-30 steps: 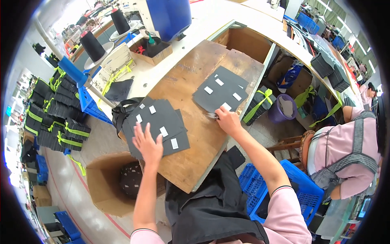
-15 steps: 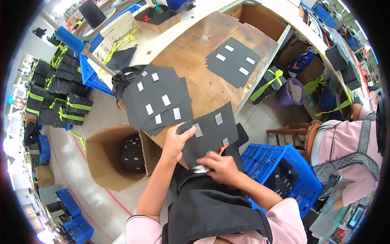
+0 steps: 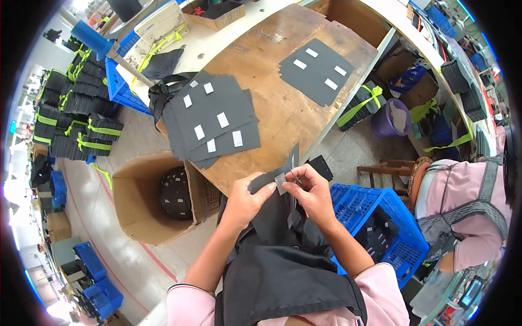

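A black flat panel (image 3: 265, 221) with small grey patches is bent upright in front of my lap, above the black apron. My left hand (image 3: 249, 200) grips its left side, thumb pressed beside a grey patch (image 3: 280, 183). My right hand (image 3: 312, 198) pinches the panel at that same patch, fingertips together. Something thin and dark shows at the right fingers; I cannot make out whether it is the snips. On the brown wooden board (image 3: 277, 130) lie a fanned pile of black panels (image 3: 215, 117) with white patches and a separate black panel (image 3: 318, 70).
A cardboard box (image 3: 130, 198) holding a dark patched bundle stands left of the board. To my right are a blue crate (image 3: 353, 201) with black pieces, a wooden stool (image 3: 383, 168) and a purple bin (image 3: 389, 119). A co-worker in pink (image 3: 462, 195) sits at far right.
My right hand has moved up from the panel's lower edge to the patch beside my left thumb. The panel, spread flat before, is now folded. The snips' silver blades no longer show.
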The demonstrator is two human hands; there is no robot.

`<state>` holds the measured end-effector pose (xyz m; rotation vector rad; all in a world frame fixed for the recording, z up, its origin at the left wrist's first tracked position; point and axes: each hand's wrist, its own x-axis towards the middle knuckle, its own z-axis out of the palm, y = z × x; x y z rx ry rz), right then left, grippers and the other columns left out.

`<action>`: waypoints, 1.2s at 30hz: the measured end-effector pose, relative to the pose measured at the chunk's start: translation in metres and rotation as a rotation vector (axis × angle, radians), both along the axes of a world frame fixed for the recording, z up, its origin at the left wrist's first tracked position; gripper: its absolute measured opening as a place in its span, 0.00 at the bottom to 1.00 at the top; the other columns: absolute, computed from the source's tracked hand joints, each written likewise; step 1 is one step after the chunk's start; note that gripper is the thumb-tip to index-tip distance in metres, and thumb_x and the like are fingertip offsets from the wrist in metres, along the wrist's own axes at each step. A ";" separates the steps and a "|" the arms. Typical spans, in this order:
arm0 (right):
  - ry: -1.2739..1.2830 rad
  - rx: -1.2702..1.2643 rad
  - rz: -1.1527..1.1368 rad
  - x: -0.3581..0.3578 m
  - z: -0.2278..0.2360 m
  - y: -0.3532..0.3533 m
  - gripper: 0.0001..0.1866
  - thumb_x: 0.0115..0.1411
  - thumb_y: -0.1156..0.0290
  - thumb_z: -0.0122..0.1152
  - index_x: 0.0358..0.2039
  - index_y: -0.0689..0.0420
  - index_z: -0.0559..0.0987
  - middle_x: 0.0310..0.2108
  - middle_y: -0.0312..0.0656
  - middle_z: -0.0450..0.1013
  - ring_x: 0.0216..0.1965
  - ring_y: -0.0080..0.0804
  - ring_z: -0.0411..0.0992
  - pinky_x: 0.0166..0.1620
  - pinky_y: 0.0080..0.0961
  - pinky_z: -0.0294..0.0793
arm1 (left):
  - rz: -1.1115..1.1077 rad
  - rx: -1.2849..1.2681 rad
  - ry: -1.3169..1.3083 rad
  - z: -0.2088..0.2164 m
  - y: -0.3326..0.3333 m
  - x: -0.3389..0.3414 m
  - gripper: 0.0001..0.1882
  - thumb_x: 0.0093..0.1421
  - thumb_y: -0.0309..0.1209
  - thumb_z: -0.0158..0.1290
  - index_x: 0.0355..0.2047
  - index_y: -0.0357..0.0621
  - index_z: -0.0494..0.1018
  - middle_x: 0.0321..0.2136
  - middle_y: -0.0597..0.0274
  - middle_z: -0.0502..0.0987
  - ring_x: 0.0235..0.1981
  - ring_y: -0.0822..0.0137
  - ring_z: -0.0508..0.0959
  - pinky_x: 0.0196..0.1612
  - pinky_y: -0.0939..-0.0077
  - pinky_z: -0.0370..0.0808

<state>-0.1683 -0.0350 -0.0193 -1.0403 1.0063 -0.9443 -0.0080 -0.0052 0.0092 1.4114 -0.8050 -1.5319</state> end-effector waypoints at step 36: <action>0.640 -0.879 -0.044 -0.023 0.027 0.005 0.17 0.41 0.78 0.66 0.36 0.57 0.76 0.26 0.41 0.69 0.23 0.37 0.70 0.26 0.27 0.69 | -0.014 0.081 0.180 0.017 -0.004 0.003 0.09 0.53 0.26 0.57 0.34 0.36 0.74 0.28 0.67 0.75 0.29 0.78 0.73 0.36 0.84 0.69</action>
